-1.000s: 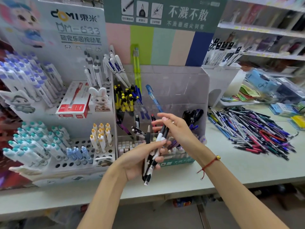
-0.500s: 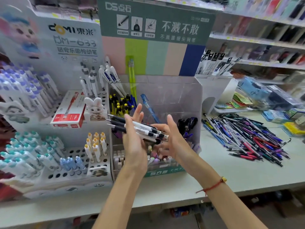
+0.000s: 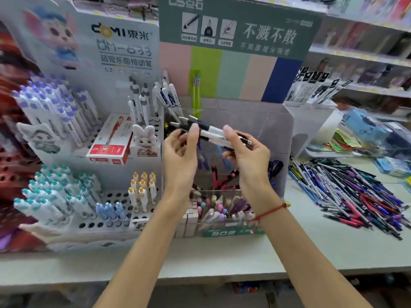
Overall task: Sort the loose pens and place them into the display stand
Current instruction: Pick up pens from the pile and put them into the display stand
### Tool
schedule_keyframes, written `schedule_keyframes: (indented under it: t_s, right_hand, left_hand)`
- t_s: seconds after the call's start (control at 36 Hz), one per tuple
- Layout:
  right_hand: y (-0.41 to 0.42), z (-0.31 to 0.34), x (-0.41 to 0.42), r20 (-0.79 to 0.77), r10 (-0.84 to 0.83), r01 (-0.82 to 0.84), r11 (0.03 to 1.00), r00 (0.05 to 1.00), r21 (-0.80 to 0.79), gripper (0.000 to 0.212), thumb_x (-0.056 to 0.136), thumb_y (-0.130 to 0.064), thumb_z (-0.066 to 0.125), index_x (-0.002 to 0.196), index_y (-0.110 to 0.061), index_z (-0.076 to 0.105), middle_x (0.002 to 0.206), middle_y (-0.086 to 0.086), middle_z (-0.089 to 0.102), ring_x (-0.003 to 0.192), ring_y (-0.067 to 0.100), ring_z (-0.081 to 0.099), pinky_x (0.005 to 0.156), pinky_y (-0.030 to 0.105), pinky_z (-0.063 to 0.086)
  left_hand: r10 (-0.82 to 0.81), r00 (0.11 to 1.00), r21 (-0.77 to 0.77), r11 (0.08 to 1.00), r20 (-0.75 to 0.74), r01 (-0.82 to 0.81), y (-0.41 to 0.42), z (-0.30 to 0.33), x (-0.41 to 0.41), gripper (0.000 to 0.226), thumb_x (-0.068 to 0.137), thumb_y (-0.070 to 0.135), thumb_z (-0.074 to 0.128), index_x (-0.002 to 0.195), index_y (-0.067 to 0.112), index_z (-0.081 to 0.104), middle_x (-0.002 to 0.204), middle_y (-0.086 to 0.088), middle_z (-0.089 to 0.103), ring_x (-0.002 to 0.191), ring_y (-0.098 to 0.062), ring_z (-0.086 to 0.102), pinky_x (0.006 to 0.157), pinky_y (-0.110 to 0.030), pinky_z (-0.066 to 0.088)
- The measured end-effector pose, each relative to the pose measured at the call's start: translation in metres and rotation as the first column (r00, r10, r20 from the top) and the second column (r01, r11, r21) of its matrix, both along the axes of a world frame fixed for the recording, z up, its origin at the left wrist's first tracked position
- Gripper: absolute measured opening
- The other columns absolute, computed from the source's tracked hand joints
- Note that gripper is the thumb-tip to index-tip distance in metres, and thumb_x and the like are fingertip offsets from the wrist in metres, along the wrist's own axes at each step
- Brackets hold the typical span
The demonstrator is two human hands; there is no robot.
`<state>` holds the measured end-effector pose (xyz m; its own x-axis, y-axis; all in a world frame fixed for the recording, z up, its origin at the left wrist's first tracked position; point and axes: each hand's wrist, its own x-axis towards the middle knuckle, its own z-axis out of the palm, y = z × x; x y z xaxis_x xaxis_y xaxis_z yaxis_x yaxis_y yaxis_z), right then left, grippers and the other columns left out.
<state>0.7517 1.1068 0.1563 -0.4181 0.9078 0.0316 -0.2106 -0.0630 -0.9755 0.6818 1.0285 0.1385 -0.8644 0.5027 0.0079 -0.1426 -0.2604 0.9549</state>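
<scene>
Both your left hand (image 3: 180,150) and right hand (image 3: 246,152) grip a bundle of black-and-white pens (image 3: 213,133) before the display stand (image 3: 287,127), while many loose pens (image 3: 351,194) remain unsorted at right.

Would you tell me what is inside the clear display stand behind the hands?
Inside the clear display stand: black-and-yellow pens, dark pens. Hands hide the middle.

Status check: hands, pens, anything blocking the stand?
Left hand and right hand both grip black-and-white pens, held level over clear display stand. Loose pile waits right. Stand's opening unobstructed.
</scene>
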Motion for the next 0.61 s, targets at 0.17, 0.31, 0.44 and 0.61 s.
schedule_keyframes:
  t_s: [0.17, 0.31, 0.44, 0.61]
  right_hand:
    - [0.049, 0.025, -0.022, 0.008, -0.135, 0.132, 0.979, 0.991, 0.156, 0.012, 0.079, -0.020, 0.079, 0.083, -0.011, 0.071, 0.061, -0.004, 0.066, 0.042, 0.008, 0.057, 0.049, 0.017, 0.048]
    - [0.067, 0.033, -0.026, 0.068, -0.129, 0.107, 0.959, 0.989, 0.264, 0.011, 0.079, -0.022, 0.079, 0.080, -0.016, 0.070, 0.062, -0.004, 0.067, 0.043, 0.007, 0.058, 0.051, 0.017, 0.049]
    - [0.069, 0.020, -0.008, 0.122, -0.142, 0.113, 0.969, 0.982, 0.218, 0.010, 0.078, -0.023, 0.079, 0.080, -0.018, 0.071, 0.058, -0.011, 0.067, 0.042, 0.005, 0.056, 0.050, 0.015, 0.048]
    - [0.058, 0.000, 0.028, 0.256, -0.045, -0.007, 0.980, 0.966, 0.200, 0.012, 0.077, -0.025, 0.078, 0.085, -0.017, 0.073, 0.063, -0.007, 0.069, 0.045, 0.007, 0.056, 0.049, 0.015, 0.047]
  left_hand:
    - [0.274, 0.585, -0.054, 0.875, -0.763, -0.480, -0.005, 0.009, -0.065, 0.024, 0.092, 0.014, 0.056, 0.115, 0.019, 0.056, 0.109, 0.011, 0.053, 0.098, -0.009, 0.054, 0.088, -0.028, 0.049]
    - [-0.178, 0.294, -0.313, 0.794, -0.939, -0.520, 0.012, 0.027, -0.112, 0.041, 0.096, 0.025, 0.055, 0.137, 0.023, 0.050, 0.142, -0.001, 0.046, 0.132, -0.019, 0.039, 0.108, -0.033, 0.034]
    - [-0.246, 0.211, -0.323, 0.763, -0.946, -0.560, 0.017, 0.028, -0.122, 0.020, 0.093, 0.024, 0.059, 0.112, 0.020, 0.066, 0.122, 0.000, 0.058, 0.114, -0.022, 0.052, 0.074, -0.043, 0.053]
    - [-0.188, 0.199, -0.269, 0.781, -0.962, -0.563, 0.021, 0.017, -0.119, 0.028, 0.093, 0.016, 0.059, 0.121, 0.019, 0.063, 0.131, -0.005, 0.057, 0.122, -0.026, 0.050, 0.087, -0.049, 0.052]
